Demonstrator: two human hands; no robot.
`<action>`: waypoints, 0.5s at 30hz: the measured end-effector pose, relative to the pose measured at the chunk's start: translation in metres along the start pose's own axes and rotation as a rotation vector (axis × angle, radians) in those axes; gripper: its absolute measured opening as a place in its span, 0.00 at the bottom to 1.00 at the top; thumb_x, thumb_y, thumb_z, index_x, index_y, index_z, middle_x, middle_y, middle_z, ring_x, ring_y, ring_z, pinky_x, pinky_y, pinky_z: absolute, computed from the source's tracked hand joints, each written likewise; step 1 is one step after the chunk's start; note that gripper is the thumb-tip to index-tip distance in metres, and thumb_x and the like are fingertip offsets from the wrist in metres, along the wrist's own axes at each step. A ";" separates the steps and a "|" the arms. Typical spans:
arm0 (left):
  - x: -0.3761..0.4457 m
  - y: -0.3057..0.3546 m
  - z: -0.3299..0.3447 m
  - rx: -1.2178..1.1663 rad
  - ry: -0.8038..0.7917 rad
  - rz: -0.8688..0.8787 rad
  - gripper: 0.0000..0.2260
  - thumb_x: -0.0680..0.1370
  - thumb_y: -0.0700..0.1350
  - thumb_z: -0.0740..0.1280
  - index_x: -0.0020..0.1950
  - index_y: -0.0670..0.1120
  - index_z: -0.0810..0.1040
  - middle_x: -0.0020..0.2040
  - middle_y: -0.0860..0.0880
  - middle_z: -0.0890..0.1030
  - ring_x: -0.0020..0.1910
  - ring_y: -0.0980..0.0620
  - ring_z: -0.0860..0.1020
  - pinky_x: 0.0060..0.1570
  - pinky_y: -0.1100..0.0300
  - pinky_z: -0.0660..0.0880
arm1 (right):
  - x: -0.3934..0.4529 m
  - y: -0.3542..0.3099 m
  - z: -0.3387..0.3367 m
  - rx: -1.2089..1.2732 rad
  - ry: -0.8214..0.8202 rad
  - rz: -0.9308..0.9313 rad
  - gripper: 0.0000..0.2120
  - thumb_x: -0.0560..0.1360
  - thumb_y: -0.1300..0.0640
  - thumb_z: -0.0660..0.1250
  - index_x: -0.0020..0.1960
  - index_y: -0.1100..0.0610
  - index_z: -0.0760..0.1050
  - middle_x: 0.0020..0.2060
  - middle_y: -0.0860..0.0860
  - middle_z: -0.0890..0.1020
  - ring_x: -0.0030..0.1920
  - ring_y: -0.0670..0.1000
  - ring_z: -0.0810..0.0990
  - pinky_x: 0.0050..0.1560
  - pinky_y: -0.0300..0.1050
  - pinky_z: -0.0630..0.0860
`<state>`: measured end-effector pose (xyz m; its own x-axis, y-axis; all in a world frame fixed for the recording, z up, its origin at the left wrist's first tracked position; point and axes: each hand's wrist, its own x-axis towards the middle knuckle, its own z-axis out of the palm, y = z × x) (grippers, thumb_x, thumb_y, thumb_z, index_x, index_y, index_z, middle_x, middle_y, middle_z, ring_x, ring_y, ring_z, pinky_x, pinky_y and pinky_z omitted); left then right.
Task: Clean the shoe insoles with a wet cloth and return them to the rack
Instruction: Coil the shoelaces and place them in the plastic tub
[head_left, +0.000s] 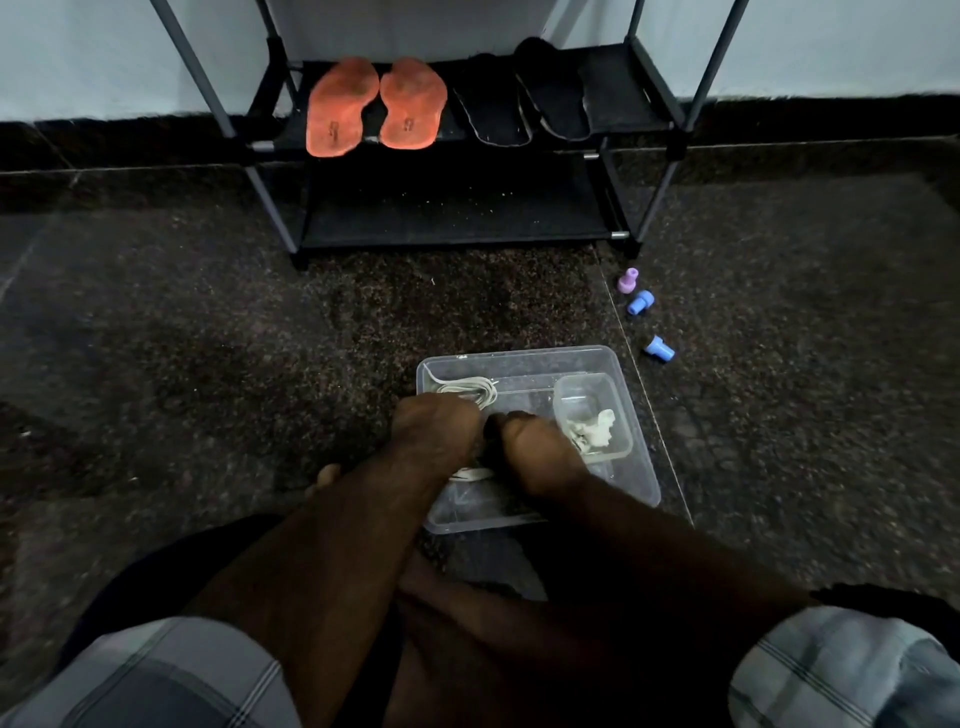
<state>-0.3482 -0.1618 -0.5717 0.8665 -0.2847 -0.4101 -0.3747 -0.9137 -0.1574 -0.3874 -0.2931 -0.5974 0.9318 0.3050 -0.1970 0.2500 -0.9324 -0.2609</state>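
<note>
Two orange insoles and two black insoles lie side by side on a shelf of the black shoe rack. Nearer to me, a clear plastic tub stands on the floor. Over it, my left hand and my right hand are both curled into fists close together. Between them they grip a dark cloth, most of it hidden inside the fists.
Inside the tub lie coiled white laces and a smaller clear container with a pale lump in it. A pink cap and two blue caps lie on the dark speckled floor to the tub's right. The rack's lower shelf is bare.
</note>
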 end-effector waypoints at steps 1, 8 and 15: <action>-0.001 0.000 -0.002 0.002 0.005 0.008 0.14 0.82 0.46 0.62 0.65 0.46 0.78 0.65 0.46 0.80 0.64 0.45 0.78 0.58 0.54 0.74 | 0.000 0.001 0.000 0.034 0.026 -0.012 0.12 0.79 0.52 0.63 0.60 0.54 0.73 0.54 0.55 0.78 0.54 0.58 0.79 0.51 0.49 0.75; 0.003 -0.001 0.004 -0.004 0.001 -0.008 0.14 0.82 0.46 0.61 0.67 0.46 0.77 0.65 0.46 0.80 0.64 0.45 0.78 0.58 0.54 0.74 | -0.002 0.004 0.004 -0.034 -0.084 -0.078 0.12 0.79 0.51 0.61 0.59 0.50 0.80 0.55 0.56 0.74 0.56 0.60 0.76 0.56 0.48 0.72; 0.007 -0.003 0.008 -0.038 0.006 -0.005 0.14 0.81 0.47 0.62 0.65 0.46 0.78 0.64 0.46 0.80 0.63 0.45 0.79 0.57 0.53 0.75 | -0.003 0.003 -0.003 0.044 -0.103 -0.098 0.12 0.78 0.51 0.63 0.58 0.51 0.80 0.52 0.57 0.76 0.49 0.59 0.80 0.53 0.48 0.76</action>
<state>-0.3439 -0.1590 -0.5808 0.8703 -0.2819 -0.4039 -0.3580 -0.9253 -0.1254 -0.3883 -0.2975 -0.5953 0.8709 0.4144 -0.2644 0.3242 -0.8885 -0.3247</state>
